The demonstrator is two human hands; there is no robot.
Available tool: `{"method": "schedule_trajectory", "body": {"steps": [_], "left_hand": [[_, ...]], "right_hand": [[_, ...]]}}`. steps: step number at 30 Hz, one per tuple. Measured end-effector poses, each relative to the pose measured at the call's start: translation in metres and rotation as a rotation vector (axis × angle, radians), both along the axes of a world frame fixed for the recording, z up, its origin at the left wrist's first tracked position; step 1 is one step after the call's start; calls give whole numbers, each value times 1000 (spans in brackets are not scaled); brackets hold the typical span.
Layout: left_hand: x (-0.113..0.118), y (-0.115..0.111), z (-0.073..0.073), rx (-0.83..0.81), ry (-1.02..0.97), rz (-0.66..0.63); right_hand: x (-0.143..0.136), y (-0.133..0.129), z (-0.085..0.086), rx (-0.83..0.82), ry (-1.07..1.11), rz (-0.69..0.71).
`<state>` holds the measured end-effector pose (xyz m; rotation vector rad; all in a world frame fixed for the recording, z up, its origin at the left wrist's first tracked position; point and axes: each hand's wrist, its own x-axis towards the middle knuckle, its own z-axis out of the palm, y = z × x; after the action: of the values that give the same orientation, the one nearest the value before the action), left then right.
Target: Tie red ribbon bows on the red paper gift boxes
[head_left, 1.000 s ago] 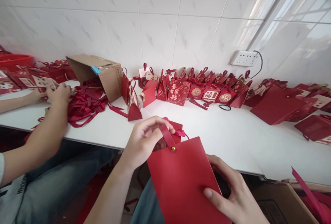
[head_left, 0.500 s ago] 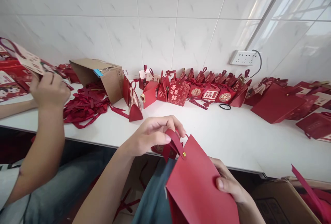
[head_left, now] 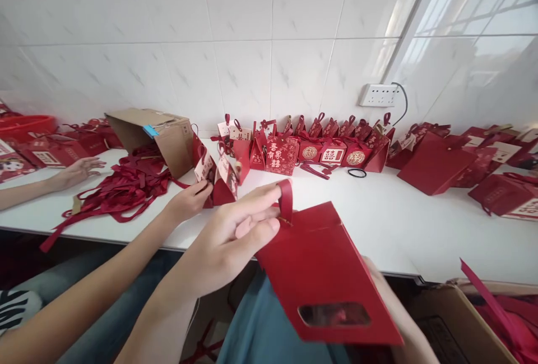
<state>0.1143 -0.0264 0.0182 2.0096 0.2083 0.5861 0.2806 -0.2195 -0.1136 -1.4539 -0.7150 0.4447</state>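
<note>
A red paper gift box (head_left: 319, 257) with an oval window near its lower edge is tilted in front of me, above my lap. My left hand (head_left: 239, 235) has its thumb and fingers at the dark red ribbon loop (head_left: 286, 201) on the box's top. Behind the box's right side is my right hand (head_left: 376, 277), supporting it; its fingers are hidden. Just beyond my left hand, a co-worker's hand (head_left: 189, 201) grips a small pale-and-red box (head_left: 204, 169) on the table.
Finished-looking red boxes (head_left: 332, 153) line the white table (head_left: 378, 221) along the wall. To the left lie a heap of red ribbons (head_left: 126, 187), a cardboard box (head_left: 176, 142) and a co-worker's other hand (head_left: 79, 173). An open carton (head_left: 449, 319) stands at lower right.
The gift box has been turned and tipped, so its windowed face shows now and the right fingers are hidden. The co-worker's raised hand has come down, setting a box on the table.
</note>
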Motion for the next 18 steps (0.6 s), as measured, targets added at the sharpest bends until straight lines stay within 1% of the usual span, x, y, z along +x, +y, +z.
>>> {"method": "schedule_trajectory", "body": {"steps": [2,3,4,5,6,7,8,9,11,12,13,15,18], "left_hand": [[1,-17,1,13,-27,32],[3,-22,1,58,-47,57],[4,-24,1,130,-62,83],[6,-25,1,214,-65,98],[8,-25,1,295,-61,99],[10,-25,0,369,-54,89],[12,-25,0,430,-54,76],[13,-25,0,477,-64,61],[15,-27,0,526,-95,42],[15,-28,0,533,-101,37],[14,-29,0,530,-96,30],[11,-30,1,506,-82,6],[9,-30,1,472,-88,5]], "right_hand": [[10,-7,8,78,65,-25],[14,-10,13,140,64,-71],[15,-12,19,198,26,-147],[13,-13,26,238,-60,-235],[10,-13,34,254,-189,-315],[5,-11,43,248,-338,-365],[-1,-7,51,236,-495,-372],[-6,-2,60,234,-649,-349],[-16,11,75,251,-906,-275],[-19,17,82,259,-998,-249],[-21,23,88,262,-1065,-236],[-23,33,96,260,-1131,-217],[-27,41,104,277,-1120,-158]]}}
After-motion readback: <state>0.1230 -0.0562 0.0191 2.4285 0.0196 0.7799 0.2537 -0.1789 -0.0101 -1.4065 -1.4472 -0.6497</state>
